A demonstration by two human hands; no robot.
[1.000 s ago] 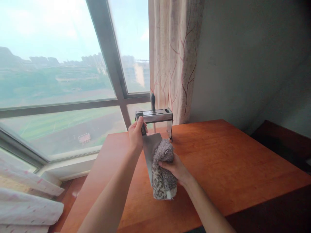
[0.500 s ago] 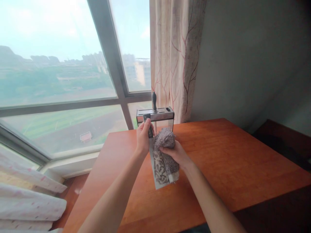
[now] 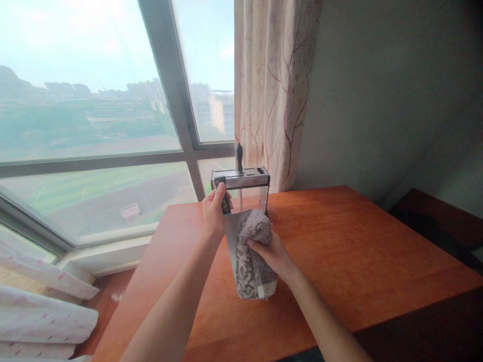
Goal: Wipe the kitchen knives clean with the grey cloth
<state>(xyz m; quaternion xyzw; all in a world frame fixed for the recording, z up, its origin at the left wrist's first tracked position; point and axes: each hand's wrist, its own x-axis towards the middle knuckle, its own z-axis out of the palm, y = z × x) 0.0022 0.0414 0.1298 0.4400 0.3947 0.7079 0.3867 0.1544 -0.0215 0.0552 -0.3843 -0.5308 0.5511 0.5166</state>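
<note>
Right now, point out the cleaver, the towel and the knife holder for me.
Cleaver [image 3: 232, 232]: head view, on the uncovered blade.
Towel [image 3: 255, 265]: head view, on its bunched middle.
Knife holder [image 3: 244, 180]: head view, on its metal top's front.

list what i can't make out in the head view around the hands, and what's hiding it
In the head view:
- Knife: much of its blade is behind the cloth.
- Right-hand grip: most fingers are hidden by the cloth.
- Rack: its lower part is largely behind the left-hand grip, knife and cloth.
- Knife handle: any markings are too small to read.
- Table: near left corner is cut off by the bottom edge.
</note>
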